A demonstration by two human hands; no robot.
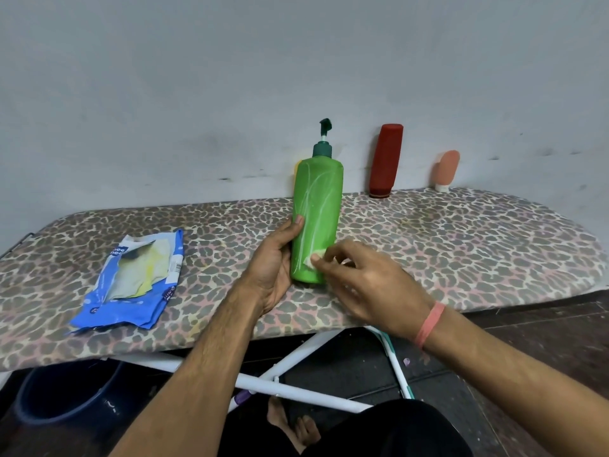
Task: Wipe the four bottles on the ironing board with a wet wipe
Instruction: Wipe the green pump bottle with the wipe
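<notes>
A tall green pump bottle (318,206) stands upright on the leopard-print ironing board (461,245). My left hand (275,262) grips its lower left side. My right hand (365,285) presses a small pale wet wipe (313,261) against the bottle's lower right front. Behind the green bottle a sliver of a yellow bottle (297,166) peeks out. A dark red bottle (386,159) stands on its cap against the wall, and a small peach tube (446,171) stands further right.
A blue wet-wipe packet (131,285) lies open on the board's left part. The grey wall rises right behind the bottles. Under the board are white legs (296,389), a dark blue bucket (66,394) and my bare foot (290,423).
</notes>
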